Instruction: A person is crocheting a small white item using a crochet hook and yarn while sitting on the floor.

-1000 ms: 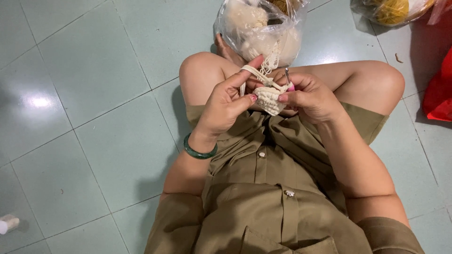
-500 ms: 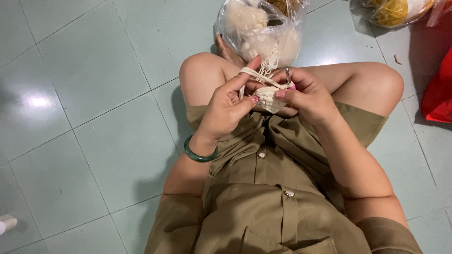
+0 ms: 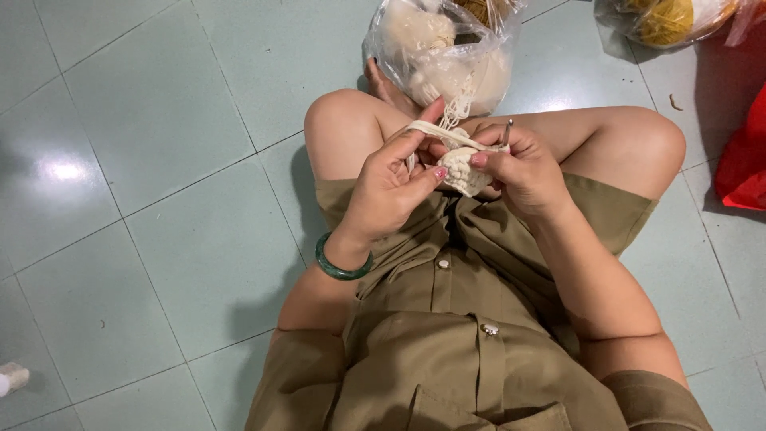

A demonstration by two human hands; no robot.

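Across the whole view a pale green tiled floor (image 3: pixel 159 160) is spread, glossy enough that a lamp glare is thrown back at the left. Over the lower middle of it a person is seated with bare knees spread, dressed in an olive-brown buttoned garment (image 3: pixel 447 343) by which the lap is covered. Between the knees, at the top of the view, a clear plastic bag of cream yarn balls (image 3: pixel 439 56) is set on the tiles; a second clear plastic bag of mustard-yellow yarn (image 3: pixel 662 20) is seen at the top right corner, well apart from the first, and a red plastic bag (image 3: pixel 746 160) is cut off by the right edge. Just below the cream bag the two hands are brought together. The left hand (image 3: pixel 391 191) is closed on a small cream crocheted piece (image 3: pixel 463 169), which is pinched between thumb and fingers, while a cream yarn strand (image 3: pixel 435 130) is carried taut over its raised forefinger and led up to the bag. A dark green bangle (image 3: pixel 341 267) is worn on the left wrist. The right hand (image 3: pixel 523 172) is wrapped narrowly around a thin metal crochet hook (image 3: pixel 506 132), whose end is seen above the knuckles, and the crocheted piece is touched by its fingertips. A small white object (image 3: pixel 9 377) is cut off at the lower left edge
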